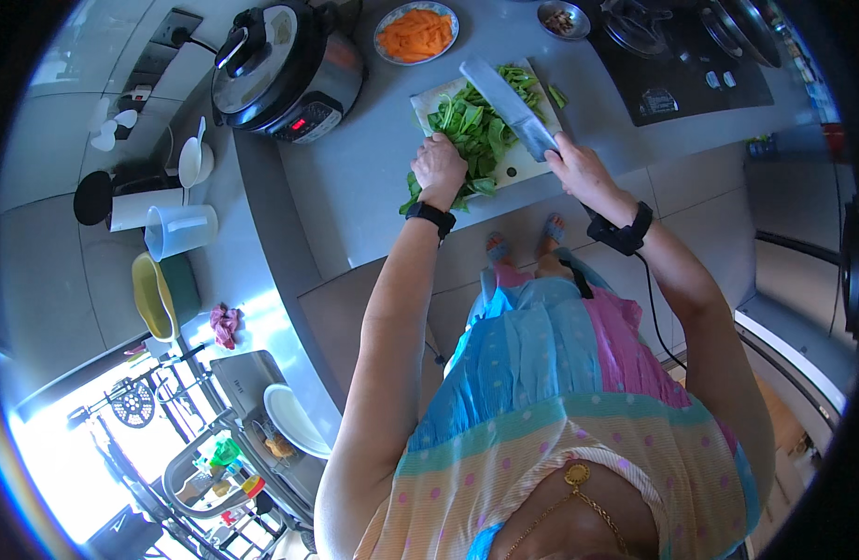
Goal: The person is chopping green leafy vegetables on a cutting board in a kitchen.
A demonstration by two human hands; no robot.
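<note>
Leafy greens (480,136) lie heaped across a pale cutting board (524,162), some leaves hanging over its near left corner. My left hand (440,164) presses on the left part of the heap, fingers curled over the stems. A cleaver (510,108) with a broad metal blade is in my right hand (583,171), gripped at the handle. The blade slants over the greens, its tip toward the far left. Cut pieces (524,84) are gathered beyond the blade, and a few scraps (557,96) rest off the board's right edge.
A plate of sliced carrots (415,33) and a small metal bowl (564,19) stand behind the board. An electric pressure cooker (289,77) is at the left, a black cooktop (681,77) at the right. A cable (650,294) hangs from my right wrist. The sink (251,378) is lower left.
</note>
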